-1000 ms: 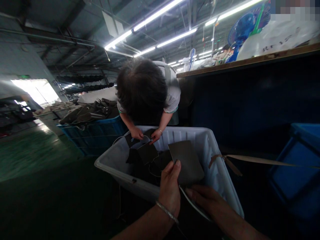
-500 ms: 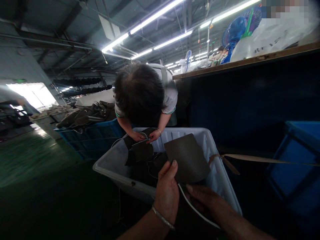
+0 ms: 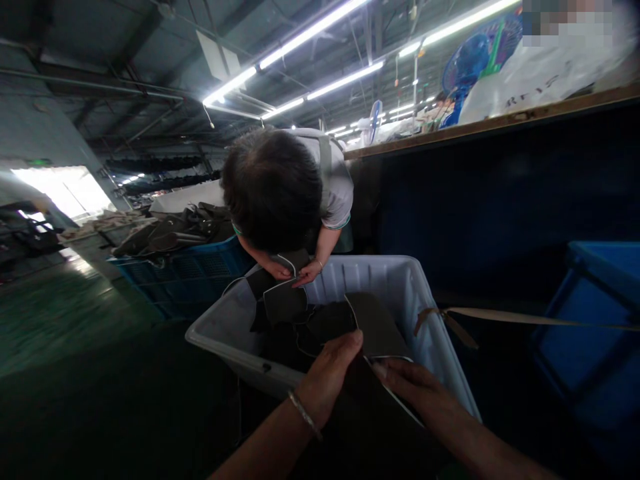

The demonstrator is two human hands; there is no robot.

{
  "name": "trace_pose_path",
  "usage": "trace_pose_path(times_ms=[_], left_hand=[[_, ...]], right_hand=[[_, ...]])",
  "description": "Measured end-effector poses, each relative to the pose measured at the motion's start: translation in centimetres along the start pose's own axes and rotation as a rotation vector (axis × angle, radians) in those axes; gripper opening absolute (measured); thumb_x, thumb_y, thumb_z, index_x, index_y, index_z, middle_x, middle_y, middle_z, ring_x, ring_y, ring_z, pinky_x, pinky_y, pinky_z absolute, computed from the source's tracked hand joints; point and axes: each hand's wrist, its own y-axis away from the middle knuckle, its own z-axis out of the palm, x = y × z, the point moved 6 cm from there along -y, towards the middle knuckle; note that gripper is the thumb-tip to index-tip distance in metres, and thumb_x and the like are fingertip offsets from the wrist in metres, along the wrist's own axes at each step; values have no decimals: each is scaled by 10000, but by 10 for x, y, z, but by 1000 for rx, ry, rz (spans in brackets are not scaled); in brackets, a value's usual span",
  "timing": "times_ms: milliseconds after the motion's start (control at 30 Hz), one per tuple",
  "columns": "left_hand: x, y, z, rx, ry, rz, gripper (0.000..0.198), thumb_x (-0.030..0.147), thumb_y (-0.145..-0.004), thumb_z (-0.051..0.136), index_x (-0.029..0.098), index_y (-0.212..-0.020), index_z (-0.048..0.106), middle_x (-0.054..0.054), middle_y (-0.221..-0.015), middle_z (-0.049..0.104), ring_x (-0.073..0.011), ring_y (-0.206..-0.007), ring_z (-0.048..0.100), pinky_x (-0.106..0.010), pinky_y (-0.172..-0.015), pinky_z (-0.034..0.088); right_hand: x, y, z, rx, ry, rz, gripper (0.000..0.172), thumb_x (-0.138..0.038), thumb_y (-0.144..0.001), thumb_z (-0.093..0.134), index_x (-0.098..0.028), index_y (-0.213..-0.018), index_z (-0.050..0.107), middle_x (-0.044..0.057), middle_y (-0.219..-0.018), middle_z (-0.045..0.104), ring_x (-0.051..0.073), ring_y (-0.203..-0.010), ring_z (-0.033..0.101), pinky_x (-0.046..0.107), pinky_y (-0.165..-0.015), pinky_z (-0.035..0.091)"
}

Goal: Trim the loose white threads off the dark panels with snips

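My left hand (image 3: 327, 377) pinches the near edge of a dark grey-brown cut piece of material (image 3: 373, 327), thumb on top. My right hand (image 3: 410, 387) grips the same piece from the right, just below it. Both hands hover over the near rim of a white plastic bin (image 3: 425, 313) that holds several more dark cut pieces (image 3: 283, 303) with pale edges. Across the bin a co-worker (image 3: 280, 187) bends low, both hands (image 3: 293, 270) holding another dark piece at the far rim.
A blue crate (image 3: 185, 273) piled with dark material stands behind the bin at left. Another blue bin (image 3: 595, 333) sits at right. A tan strap (image 3: 500, 317) stretches from the white bin's right rim. A dark table with a wooden edge (image 3: 490, 123) carries fans and bags.
The piece in my hands, held up and tilted a second ago, has come down flatter and closer to me. My left hand has dropped with it. The co-worker has bent lower.
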Motion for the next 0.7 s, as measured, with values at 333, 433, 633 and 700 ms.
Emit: trace_pose_path(times_ms=[333, 433, 633, 700], left_hand=[[-3, 10, -11, -13, -324, 147, 148, 249, -703, 679, 140, -751, 592, 12, -691, 577, -109, -671, 504, -235, -643, 368], [-1, 12, -9, -44, -314, 141, 112, 232, -714, 664, 149, -770, 612, 6, -711, 596, -115, -685, 516, -242, -663, 372], [5, 12, -6, -77, -362, 153, 125, 202, -722, 652, 149, -833, 634, -23, -786, 632, -145, -755, 540, -269, -718, 383], [7, 12, -5, -52, -399, 181, 112, 183, -718, 653, 150, -821, 625, -7, -769, 604, -135, -752, 519, -259, -717, 375]], right_hand=[[-10, 4, -6, -17, -10, -40, 550, -647, -747, 569, -141, -931, 680, 87, -907, 667, 214, -874, 617, 303, -784, 469], [-13, 5, -3, -48, -53, -41, 481, -602, -756, 598, -135, -845, 673, 49, -760, 633, 132, -672, 578, 222, -618, 447], [-16, 3, -2, -75, -66, -63, 508, -632, -714, 605, -125, -741, 605, 17, -591, 508, 77, -475, 415, 193, -416, 284], [-18, 4, -3, -46, -31, -66, 522, -648, -698, 600, -126, -722, 590, 21, -594, 500, 83, -489, 416, 197, -423, 286]])
